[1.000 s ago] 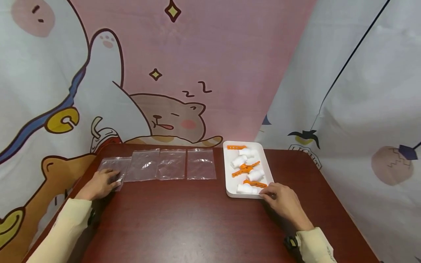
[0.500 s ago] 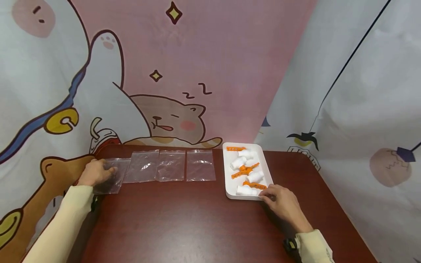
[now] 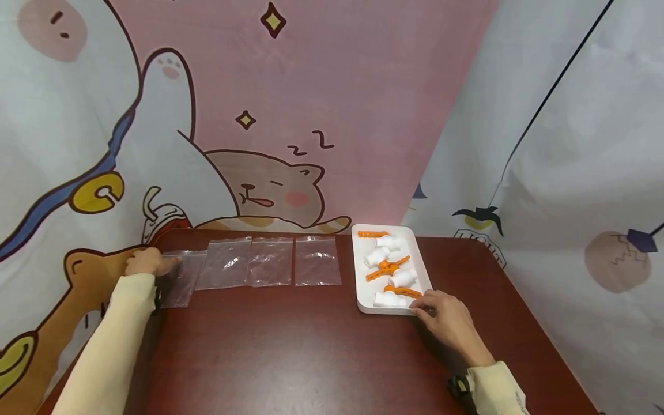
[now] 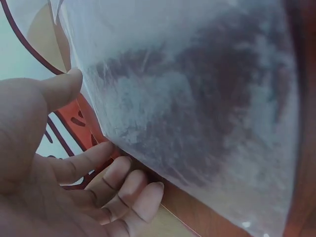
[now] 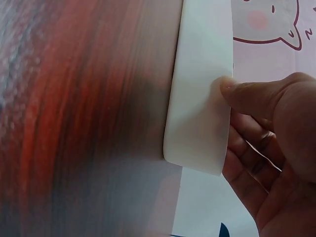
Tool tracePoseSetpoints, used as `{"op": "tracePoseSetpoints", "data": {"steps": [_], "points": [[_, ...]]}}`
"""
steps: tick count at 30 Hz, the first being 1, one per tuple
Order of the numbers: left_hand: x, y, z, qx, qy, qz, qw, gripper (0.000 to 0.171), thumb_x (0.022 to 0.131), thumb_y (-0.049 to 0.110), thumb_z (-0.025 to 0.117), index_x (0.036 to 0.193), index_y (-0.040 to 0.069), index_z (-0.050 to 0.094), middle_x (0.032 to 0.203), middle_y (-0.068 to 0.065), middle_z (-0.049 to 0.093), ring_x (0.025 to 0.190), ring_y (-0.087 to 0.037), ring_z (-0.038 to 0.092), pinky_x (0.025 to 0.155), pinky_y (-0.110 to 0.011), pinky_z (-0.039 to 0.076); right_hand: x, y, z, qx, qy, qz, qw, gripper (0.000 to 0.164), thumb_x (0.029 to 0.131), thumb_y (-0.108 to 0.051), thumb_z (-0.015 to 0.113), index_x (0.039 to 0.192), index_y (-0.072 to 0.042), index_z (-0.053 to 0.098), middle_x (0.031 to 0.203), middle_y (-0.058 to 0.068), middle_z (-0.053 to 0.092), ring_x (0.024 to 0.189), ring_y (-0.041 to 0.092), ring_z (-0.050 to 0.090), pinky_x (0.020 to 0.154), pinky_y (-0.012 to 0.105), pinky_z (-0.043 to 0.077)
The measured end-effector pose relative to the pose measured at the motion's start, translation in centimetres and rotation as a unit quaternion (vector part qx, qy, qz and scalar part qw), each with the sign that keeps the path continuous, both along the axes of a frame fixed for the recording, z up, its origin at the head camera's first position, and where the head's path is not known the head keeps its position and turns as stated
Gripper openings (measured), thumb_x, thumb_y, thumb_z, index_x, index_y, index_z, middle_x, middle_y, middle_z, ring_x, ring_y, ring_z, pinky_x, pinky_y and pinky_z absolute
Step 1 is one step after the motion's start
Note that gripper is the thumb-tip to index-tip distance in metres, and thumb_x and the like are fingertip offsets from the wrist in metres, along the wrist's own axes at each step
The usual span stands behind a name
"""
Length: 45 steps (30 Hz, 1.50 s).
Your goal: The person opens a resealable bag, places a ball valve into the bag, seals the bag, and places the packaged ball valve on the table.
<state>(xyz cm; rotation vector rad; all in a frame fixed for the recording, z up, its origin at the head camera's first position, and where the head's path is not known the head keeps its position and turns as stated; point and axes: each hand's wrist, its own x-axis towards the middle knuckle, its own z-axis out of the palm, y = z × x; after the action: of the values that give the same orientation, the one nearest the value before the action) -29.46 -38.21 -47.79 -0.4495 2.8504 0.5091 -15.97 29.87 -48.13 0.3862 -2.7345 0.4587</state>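
A clear zip-lock bag [image 3: 185,282] lies at the table's left edge. Beside it my left hand [image 3: 150,262] reaches across its left side. The left wrist view shows the thumb and loosely bent fingers [image 4: 148,197] spread apart at the border of the bag [image 4: 197,113], nothing pinched between them. At the white tray's [image 3: 367,308] near right corner, my right hand [image 3: 448,320] pinches the wall. Its thumb presses the outer side of the tray [image 5: 200,113]; the other fingers are partly hidden behind. White tubular pieces [image 3: 402,278] and orange perforated pieces [image 3: 402,291] lie in the tray.
More clear zip-lock bags, such as the rightmost bag [image 3: 317,262], lie flat in a row along the back of the brown table [image 3: 290,346]. A printed cartoon cloth [image 3: 353,115] hangs close behind and around the table.
My left hand has moved left and away from me, from on top of the leftmost bag to its left side. That bag has shifted slightly. The right hand stays at the tray.
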Motion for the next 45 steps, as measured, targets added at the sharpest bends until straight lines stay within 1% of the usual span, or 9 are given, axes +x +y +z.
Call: {"op": "tracePoseSetpoints", "data": {"steps": [7,14,19,26,31,34,38,41,45], "points": [[-0.9,0.1,0.0,-0.014,-0.007,0.029,0.9995,0.082,0.099,0.041,0.058,0.133,-0.031,0.038,0.128,-0.057,0.034,0.115,-0.068,0.042,0.089,-0.070,0.048,0.2,0.0,0.1,-0.005,-0.013,-0.012,1.000,0.014,0.080,-0.018,0.088,0.083,-0.028,0.078,0.072,-0.016,0.053,0.063,0.003,0.042,0.055,0.024,0.033],[-0.5,-0.3,0.0,0.023,0.010,0.050,0.9984,0.070,0.099,0.035,0.062,0.128,-0.026,0.046,0.122,-0.050,0.046,0.109,-0.062,0.049,0.083,-0.065,0.050,0.2,0.0,0.2,-0.012,-0.008,-0.013,1.000,0.016,0.080,-0.017,0.089,0.082,-0.029,0.077,0.071,-0.016,0.053,0.063,0.003,0.041,0.055,0.024,0.032],[-0.3,-0.7,0.1,0.027,0.016,0.040,0.9987,0.061,0.097,0.031,0.064,0.123,-0.024,0.054,0.121,-0.047,0.055,0.099,-0.054,0.062,0.074,-0.055,0.055,0.1,-0.1,0.2,-0.015,-0.007,-0.011,1.000,0.015,0.080,-0.019,0.088,0.082,-0.029,0.077,0.071,-0.016,0.052,0.063,0.001,0.041,0.055,0.023,0.032],[-0.2,-1.2,-0.3,0.028,0.039,0.037,0.9982,0.052,0.094,0.025,0.067,0.118,-0.020,0.059,0.122,-0.047,0.054,0.097,-0.055,0.064,0.068,-0.053,0.054,0.1,-0.2,0.1,-0.017,-0.016,-0.012,1.000,0.015,0.080,-0.018,0.088,0.083,-0.028,0.078,0.072,-0.016,0.053,0.063,0.002,0.041,0.055,0.023,0.032],[0.3,-1.4,-0.5,0.028,0.061,0.027,0.9974,0.030,0.093,0.017,0.057,0.096,-0.010,0.068,0.113,-0.045,0.058,0.088,-0.051,0.065,0.061,-0.050,0.053,0.1,-0.2,0.0,-0.018,-0.015,-0.011,1.000,0.015,0.080,-0.018,0.088,0.083,-0.028,0.078,0.071,-0.016,0.052,0.063,0.003,0.042,0.055,0.024,0.033],[0.6,-1.3,-0.1,0.034,0.079,0.022,0.9961,0.029,0.093,0.015,0.050,0.081,-0.004,0.068,0.100,-0.039,0.062,0.077,-0.044,0.063,0.055,-0.045,0.049,0.1,-0.2,-0.1,-0.018,-0.016,-0.011,1.000,0.015,0.080,-0.019,0.088,0.083,-0.029,0.078,0.071,-0.017,0.052,0.063,0.002,0.042,0.055,0.024,0.032],[0.8,-0.9,0.7,0.043,0.108,0.013,0.9931,0.035,0.095,0.017,0.045,0.064,0.006,0.058,0.077,-0.023,0.060,0.065,-0.032,0.055,0.050,-0.038,0.043,0.1,-0.1,-0.2,-0.019,-0.013,-0.012,1.000,0.015,0.080,-0.019,0.088,0.083,-0.030,0.077,0.071,-0.017,0.052,0.062,0.002,0.041,0.055,0.024,0.032],[1.2,-0.4,1.6,0.047,0.128,0.010,0.9906,0.033,0.094,0.017,0.046,0.064,0.008,0.054,0.073,-0.018,0.057,0.064,-0.029,0.052,0.049,-0.036,0.040,0.1,0.0,-0.2,-0.021,-0.009,-0.012,1.000,0.015,0.080,-0.019,0.088,0.082,-0.030,0.078,0.071,-0.017,0.053,0.063,0.002,0.041,0.055,0.024,0.032],[2.1,0.3,2.8,0.057,0.155,0.009,0.9862,0.020,0.090,0.014,0.051,0.077,0.002,0.061,0.082,-0.021,0.060,0.069,-0.030,0.055,0.051,-0.034,0.041,0.1,0.0,-0.3,-0.021,-0.008,-0.013,1.000,0.015,0.079,-0.019,0.089,0.082,-0.029,0.078,0.072,-0.017,0.054,0.063,0.002,0.042,0.056,0.024,0.033]]}}
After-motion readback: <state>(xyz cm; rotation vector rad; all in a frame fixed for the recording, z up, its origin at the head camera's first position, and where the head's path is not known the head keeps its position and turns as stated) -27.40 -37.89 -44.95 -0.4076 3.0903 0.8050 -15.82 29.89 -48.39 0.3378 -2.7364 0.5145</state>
